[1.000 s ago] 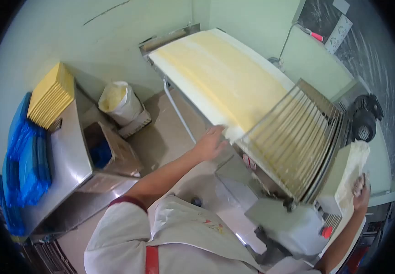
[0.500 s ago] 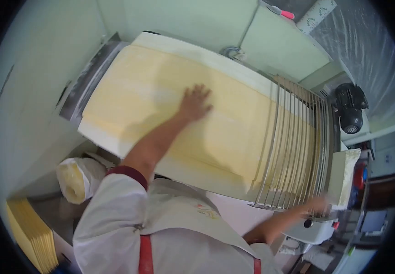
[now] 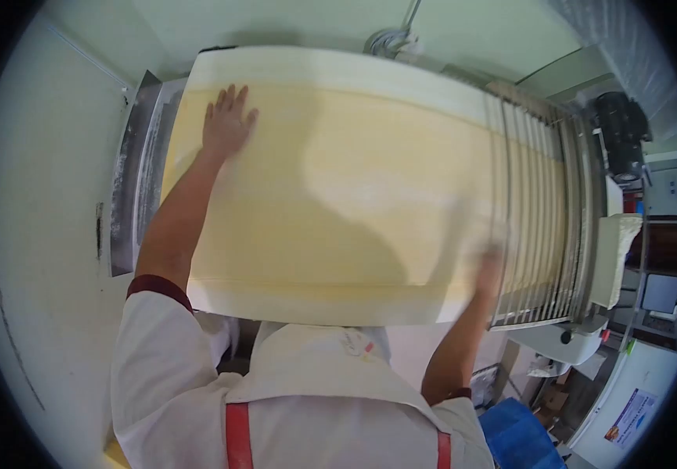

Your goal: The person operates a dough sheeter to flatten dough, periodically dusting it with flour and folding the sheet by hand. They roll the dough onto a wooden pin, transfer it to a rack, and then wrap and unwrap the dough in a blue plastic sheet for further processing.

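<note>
A wide, flat sheet of pale yellow dough (image 3: 338, 242) covers most of a white conveyor belt (image 3: 330, 66) in front of me. My left hand (image 3: 229, 125) lies on the sheet near its far left corner, fingers spread and palm down. Smeared by motion, my right hand (image 3: 488, 262) is over the dough's right part, beside the metal bar guard (image 3: 538, 211). Whether its fingers are apart or closed does not show.
A dark motor (image 3: 621, 137) sits behind the guard at the right. Left of the belt is a floury metal tray (image 3: 131, 180) against the wall. A white machine housing (image 3: 561, 344) with a red button and a blue bag (image 3: 520, 434) are at the lower right.
My left hand has shifted from mid-sheet to the far left corner. My right hand has moved from the machine's front right corner to beside the guard. The camera view has turned.
</note>
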A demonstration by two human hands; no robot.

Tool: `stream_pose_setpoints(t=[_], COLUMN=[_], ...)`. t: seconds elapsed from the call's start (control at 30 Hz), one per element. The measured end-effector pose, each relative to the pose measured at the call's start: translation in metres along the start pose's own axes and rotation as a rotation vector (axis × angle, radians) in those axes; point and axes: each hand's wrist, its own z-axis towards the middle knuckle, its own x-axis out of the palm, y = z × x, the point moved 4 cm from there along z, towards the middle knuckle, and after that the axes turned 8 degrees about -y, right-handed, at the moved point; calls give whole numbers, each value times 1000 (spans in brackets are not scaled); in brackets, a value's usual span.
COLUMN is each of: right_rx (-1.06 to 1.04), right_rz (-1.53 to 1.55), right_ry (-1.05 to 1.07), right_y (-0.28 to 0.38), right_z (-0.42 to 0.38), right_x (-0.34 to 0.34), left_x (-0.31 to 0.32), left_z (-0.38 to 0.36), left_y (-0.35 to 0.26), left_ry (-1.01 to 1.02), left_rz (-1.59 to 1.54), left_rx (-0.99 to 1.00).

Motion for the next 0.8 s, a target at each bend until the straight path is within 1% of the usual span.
stream_pose_setpoints(t=[0.03,0.07,0.1,0.13,0.17,0.23,0.27,0.3,0.33,0.37,0.4,0.43,0.47,0.5,0.53,0.57,0.6,0.63,0.67,0.7,0.73,0.77,0.8], right_rx=[14,-6,-38,-58,-51,86,156,93,14,-9,18,65,104,130,165,239,367,462,627,779,758,795,1071], right_rz=[-62,-124,-189,-264,-300,-119,94,205,222,210,175,131,68,27,5,1,-19,-24,70,-2,-77,-119,133], right_ry=[282,475,495,360,183,-189,-358,-516,-535,-443,-247,-2,289,553,670,640,520,392,347,332,496,552,702], right_y=[-2,0,6,9,12,12,16,33,31,28,22,14,6,-1,-6,-12,-18,-24,-48,-58,-83,-70,-76], right_z=[-38,-63,-66,-47,-24,38,64,74,80,68,42,3,-42,-86,-114,-128,-139,-142,-151,-168,-191,-210,-231], right_x=[57,87,83,49,10,-82,-117,-121,-101,-53,8,71,126,160,165,151,126,97,65,46,30,41,55], left_x=[2,2,0,3,9,18,14,12,12,19,28,35,25,-2,-19,-24,-33,-44,-55,-63,-71,-81,-96], left_z=[1,-3,6,6,5,9,10,5,-1,-10,-22,-25,-33,-55,-85,-122,-159,-197,-224,-241,-243,-240,-227], left_y=[13,26,41,55,67,76,70,56,41,31,20,14,2,-9,-21,-33,-44,-53,-66,-80,-94,-107,-121], left_ry=[11,22,-4,-65,-40,1,-63,-110,-144,-194,-249,-309,-92,144,387,595,783,857,1027,1031,1080,1136,1148], left_rz=[50,94,135,113,47,-96,-359,-622,-883,-1137,-1381,-1619,-1674,-1713,-1741,-1604,-1468,-1375,-1258,-1409,-1506,-1598,-1701], left_rx=[-3,-11,-21,4,3,4,-49,-95,-143,-288,-450,-602,-656,-728,-802,-776,-722,-663,-785,-720,-733,-751,-688])
